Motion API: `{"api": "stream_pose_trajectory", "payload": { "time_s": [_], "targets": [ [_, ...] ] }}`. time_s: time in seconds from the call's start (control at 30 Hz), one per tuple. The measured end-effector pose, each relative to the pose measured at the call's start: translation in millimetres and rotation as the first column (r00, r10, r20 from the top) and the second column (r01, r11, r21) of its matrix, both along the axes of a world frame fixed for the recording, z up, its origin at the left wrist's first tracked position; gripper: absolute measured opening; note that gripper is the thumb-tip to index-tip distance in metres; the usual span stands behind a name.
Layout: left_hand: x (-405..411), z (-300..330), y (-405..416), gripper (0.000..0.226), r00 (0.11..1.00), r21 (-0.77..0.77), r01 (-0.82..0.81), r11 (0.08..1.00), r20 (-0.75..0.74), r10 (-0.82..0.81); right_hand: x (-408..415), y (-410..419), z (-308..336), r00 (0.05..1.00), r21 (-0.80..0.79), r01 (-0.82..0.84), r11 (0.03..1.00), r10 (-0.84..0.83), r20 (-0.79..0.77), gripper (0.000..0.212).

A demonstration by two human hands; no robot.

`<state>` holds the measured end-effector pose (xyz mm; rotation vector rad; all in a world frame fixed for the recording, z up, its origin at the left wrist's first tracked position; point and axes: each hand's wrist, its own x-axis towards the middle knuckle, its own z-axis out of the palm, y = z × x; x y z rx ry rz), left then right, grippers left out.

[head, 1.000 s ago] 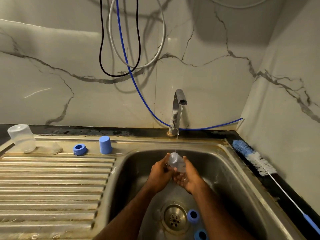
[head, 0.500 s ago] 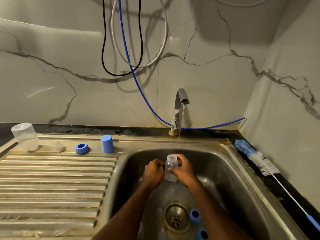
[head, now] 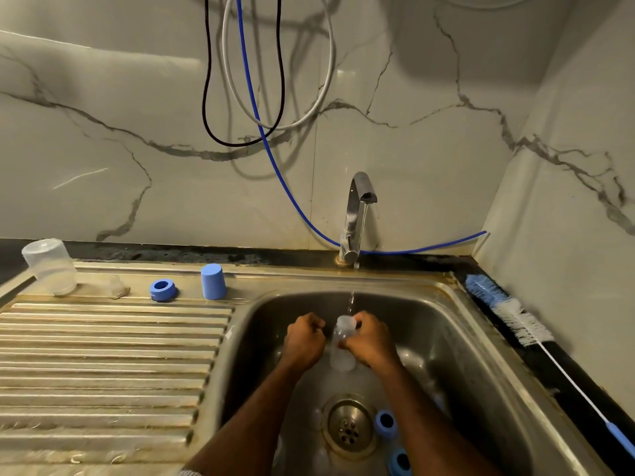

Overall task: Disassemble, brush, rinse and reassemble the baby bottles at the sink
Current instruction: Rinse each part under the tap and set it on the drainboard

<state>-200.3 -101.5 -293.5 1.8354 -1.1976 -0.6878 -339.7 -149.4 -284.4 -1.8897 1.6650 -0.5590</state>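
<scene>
Over the sink basin (head: 481,355), under the thin stream from the tap (head: 357,214), the right hand (head: 372,340) grips a clear baby bottle (head: 342,341) upright, fingers curled round its neck, mouth up beneath the water. The left hand (head: 304,338) sits just beside the bottle with its fingers curled into a fist; whether it touches the bottle cannot be told. Two blue collar rings (head: 386,424) lie on the basin floor right of the drain (head: 348,426). On the drainboard (head: 103,355) stand an upturned clear bottle (head: 49,266), a clear teat (head: 117,286), a blue ring (head: 162,289) and a blue cap (head: 213,281). A bottle brush (head: 508,310) lies along the right counter.
</scene>
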Motion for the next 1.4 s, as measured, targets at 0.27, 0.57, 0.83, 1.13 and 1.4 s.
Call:
{"api": "stream_pose_trajectory", "payload": {
  "time_s": [0.27, 0.57, 0.83, 1.13, 1.4],
  "targets": [
    [-1.2, -1.7, -0.3, 0.022, 0.999, 0.013, 0.035, 0.999, 0.012, -0.035, -2.4, -0.9, 1.7, 0.999, -0.003, -0.011, 1.000, 0.011, -0.049, 0.042],
    [-1.8, -3.1, -1.8, 0.019, 0.999, 0.021, 0.039, 0.999, 0.022, -0.039, 0.3, 1.2, 2.1, 0.998, 0.058, -0.017, 0.998, 0.020, -0.059, 0.038],
    [-2.6, -4.4, -1.4, 0.020, 0.998, 0.012, 0.066, 0.998, 0.011, -0.066, -1.6, 0.5, 7.1, 0.995, 0.085, -0.033, 0.996, 0.041, -0.089, 0.041],
    [-2.1, -5.9, -3.2, 0.020, 0.997, 0.019, 0.065, 0.998, 0.034, -0.066, -1.6, -1.1, 8.6, 0.991, 0.043, 0.054, 0.998, -0.048, -0.125, 0.053],
    [-3.5, -7.0, -3.4, 0.019, 0.995, 0.013, 0.089, 0.996, 0.036, -0.090, -0.1, 5.1, 6.0, 0.988, -0.019, 0.059, 0.998, -0.061, -0.140, 0.054]
  ]
}}
